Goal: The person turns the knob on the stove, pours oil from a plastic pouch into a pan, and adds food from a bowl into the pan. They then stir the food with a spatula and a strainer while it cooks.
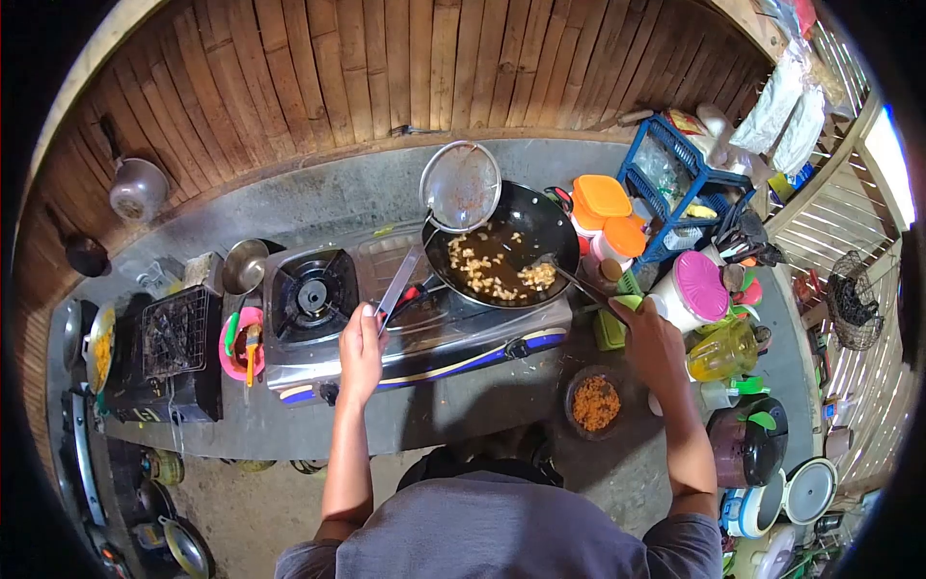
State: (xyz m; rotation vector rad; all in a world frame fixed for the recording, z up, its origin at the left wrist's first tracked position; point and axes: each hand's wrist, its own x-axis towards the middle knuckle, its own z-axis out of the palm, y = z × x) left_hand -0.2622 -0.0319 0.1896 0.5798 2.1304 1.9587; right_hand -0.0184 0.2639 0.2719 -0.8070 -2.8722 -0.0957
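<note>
**wokfan:** what's the head view giving you, anything in the hands?

**me:** I'm on the remote feed and the head view is all I get. The left hand (362, 352) has its grip clenched round the long handle of a wire strainer (461, 186). The round mesh end is tilted up over the back-left rim of the wok (545, 220), clear of the liquid. The right hand (648, 340) is closed round the handle of a ladle (542, 274), whose head is down inside the wok with some pale bits piled on it

**wokfan:** and where's the wok?

**me:** on the right burner of a two-burner gas stove (424, 333), which stands on the grey worktop (463, 420). There's dark liquid in it with pale food pieces (477, 262) floating about. The left burner (312, 294) is just beyond the left hand. A small bowl of orange crumbs (595, 402) is on the worktop in front of the stove, near the right hand. Right of the wok are orange-lidded tubs (600, 196), a pink-lidded tub (701, 287) and a blue crate (675, 179). Can't tell if the flame's lit, the wok hides it
</note>
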